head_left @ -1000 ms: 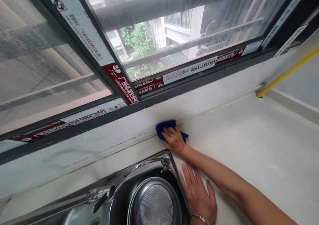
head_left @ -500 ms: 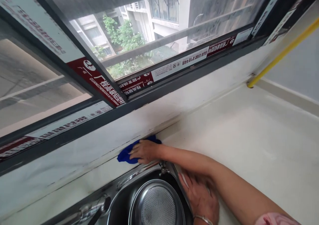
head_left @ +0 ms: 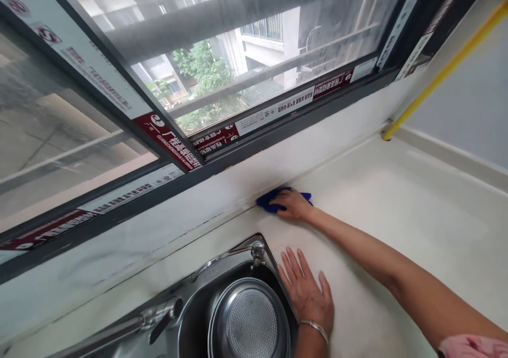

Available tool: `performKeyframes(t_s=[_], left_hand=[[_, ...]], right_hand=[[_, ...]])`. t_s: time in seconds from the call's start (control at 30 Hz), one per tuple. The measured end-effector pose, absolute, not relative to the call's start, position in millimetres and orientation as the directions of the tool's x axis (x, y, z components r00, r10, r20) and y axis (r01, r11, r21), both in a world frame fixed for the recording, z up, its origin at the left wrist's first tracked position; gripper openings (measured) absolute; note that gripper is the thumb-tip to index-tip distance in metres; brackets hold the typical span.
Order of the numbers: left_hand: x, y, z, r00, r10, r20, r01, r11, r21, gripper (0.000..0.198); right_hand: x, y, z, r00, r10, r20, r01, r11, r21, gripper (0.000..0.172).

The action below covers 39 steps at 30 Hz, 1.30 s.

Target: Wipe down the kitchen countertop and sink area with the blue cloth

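Observation:
My right hand [head_left: 292, 203] presses a dark blue cloth [head_left: 270, 195] onto the counter where it meets the low wall under the window. The fingers curl over the cloth, and parts of it stick out on both sides of the hand. My left hand [head_left: 307, 292], with a bracelet at the wrist, lies flat on the white counter [head_left: 369, 231] beside the sink's right edge. Its fingers are spread and it holds nothing. Left of it, a round metal pan with a dotted centre [head_left: 252, 323] sits in the steel sink [head_left: 194, 315].
A chrome faucet [head_left: 159, 315] reaches over the sink, and a small metal fitting [head_left: 257, 252] stands at its back corner. Behind the counter is a dark window frame [head_left: 222, 159] with printed stickers. A yellow pipe [head_left: 440, 77] meets the counter at the far right corner.
My right hand has slid the blue cloth to the right along the back edge, away from the sink. My left hand now lies flat, fingers spread. The view has shifted slightly.

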<state>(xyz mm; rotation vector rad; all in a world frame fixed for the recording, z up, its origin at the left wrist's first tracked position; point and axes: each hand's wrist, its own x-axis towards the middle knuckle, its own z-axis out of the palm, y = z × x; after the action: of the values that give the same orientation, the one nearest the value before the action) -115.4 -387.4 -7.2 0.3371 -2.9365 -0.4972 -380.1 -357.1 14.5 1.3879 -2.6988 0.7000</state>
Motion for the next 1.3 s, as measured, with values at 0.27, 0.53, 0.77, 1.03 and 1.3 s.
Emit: performKeyframes(t_s=[0.27,0.53,0.77,1.03,1.3], left_hand=[[-117,-387,-14,-0.961,-0.242,0.136,-0.2,0.943,0.268,0.074],[-124,-388,-10,-0.958,-0.238,0.16,-0.194,0.949,0.248,0.07],[-126,-387,-8,-0.959,-0.186,0.213,-0.154,0.975,0.158,0.065],[-129,-389,-10,-0.959,-0.175,0.222,-0.147,0.98,0.138,0.065],[-133,-388,-6,-0.959,-0.225,0.172,-0.183,0.956,0.229,0.059]], right_hand=[[-408,-209,-9,-0.742,-0.398,0.539,-0.545,0.827,-0.139,0.039],[-399,4,-24,-0.676,-0.053,0.735,-0.212,0.969,-0.125,0.04],[-426,3,8,-0.853,0.521,0.037,0.493,0.827,-0.271,0.064],[-479,-148,26,-0.949,0.313,0.042,0.292,0.922,-0.255,0.063],[-388,-262,23,-0.942,-0.314,0.12,-0.337,0.884,-0.324,0.062]])
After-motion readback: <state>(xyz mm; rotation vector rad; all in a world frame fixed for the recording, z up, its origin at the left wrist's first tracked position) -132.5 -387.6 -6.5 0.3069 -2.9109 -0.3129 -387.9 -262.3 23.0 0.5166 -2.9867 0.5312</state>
